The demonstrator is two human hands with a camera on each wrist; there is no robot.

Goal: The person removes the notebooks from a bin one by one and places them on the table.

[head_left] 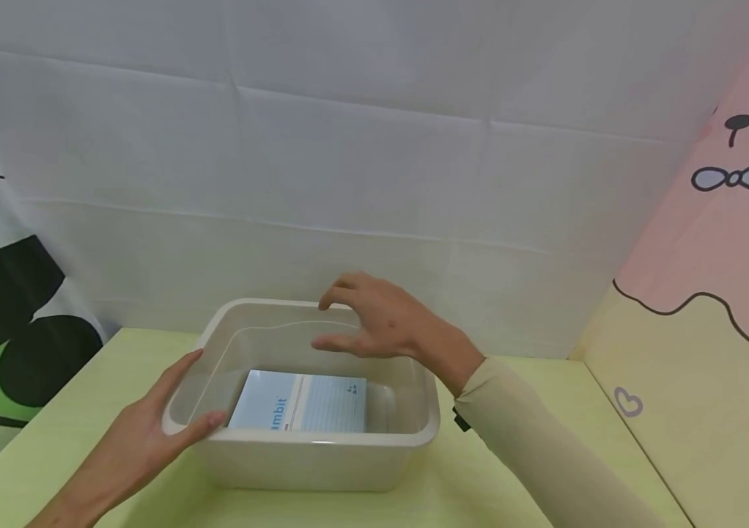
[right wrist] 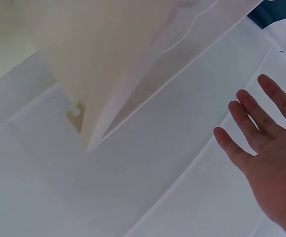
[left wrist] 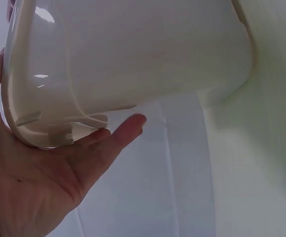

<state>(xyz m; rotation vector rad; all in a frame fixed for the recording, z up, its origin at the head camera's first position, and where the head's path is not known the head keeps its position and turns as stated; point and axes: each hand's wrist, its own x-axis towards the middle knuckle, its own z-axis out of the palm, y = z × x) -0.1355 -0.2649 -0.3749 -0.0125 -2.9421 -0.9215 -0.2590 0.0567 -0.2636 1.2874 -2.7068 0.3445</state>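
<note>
A cream plastic basin (head_left: 302,463) stands on the pale green table. Lying inside it is a flat light-blue notebook (head_left: 330,407) with printed lettering and fine lines on its cover. My left hand (head_left: 140,429) rests against the basin's front left corner, the thumb over the front rim and the fingers stretched along the left side. In the left wrist view that hand (left wrist: 44,177) lies against the rim with its fingers extended. My right hand (head_left: 384,319) hovers above the basin's back right part, fingers loosely bent and nothing held. The right wrist view shows that hand (right wrist: 268,153) with spread fingers.
The table (head_left: 513,455) extends to both sides of the basin. Behind it hangs a creased white sheet (head_left: 361,169). A panel with a pink cartoon animal (head_left: 691,242) rises on the right, and a black-and-white cartoon print (head_left: 12,315) on the left.
</note>
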